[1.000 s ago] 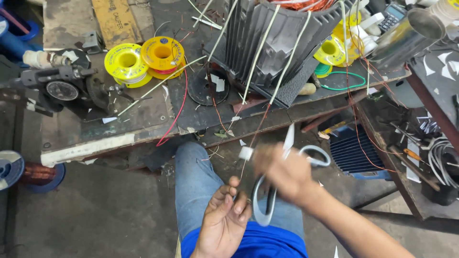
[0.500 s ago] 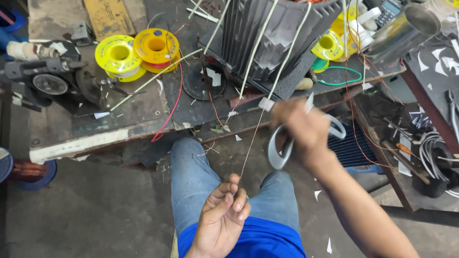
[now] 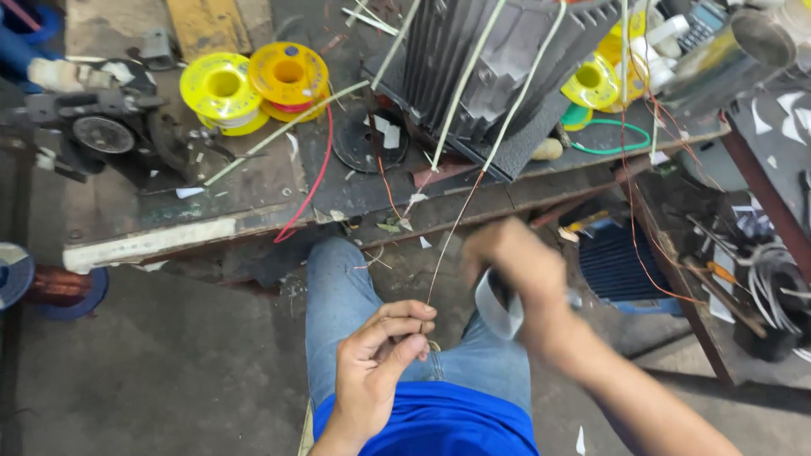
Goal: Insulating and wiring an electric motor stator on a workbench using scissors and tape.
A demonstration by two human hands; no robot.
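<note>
left hand [image 3: 376, 363] pinched the thin wire [image 3: 456, 224] at its lower end, 6 o'clock of the finned motor [image 3: 481, 76] | right hand [image 3: 515, 283], blurred, had dropped from the bench edge to 3 o'clock of the left, gripping white-handled scissors [image 3: 498, 308] | wire stayed taut, ready for trimming

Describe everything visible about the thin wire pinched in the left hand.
The thin wire looks like bare copper-coloured strand, very fine and drawn straight. Its lower end is pinched between thumb and fingertips of the left hand above the lap. From there it slants up and right to the dark finned motor housing on the workbench, where a pale sleeve covers it.
</note>
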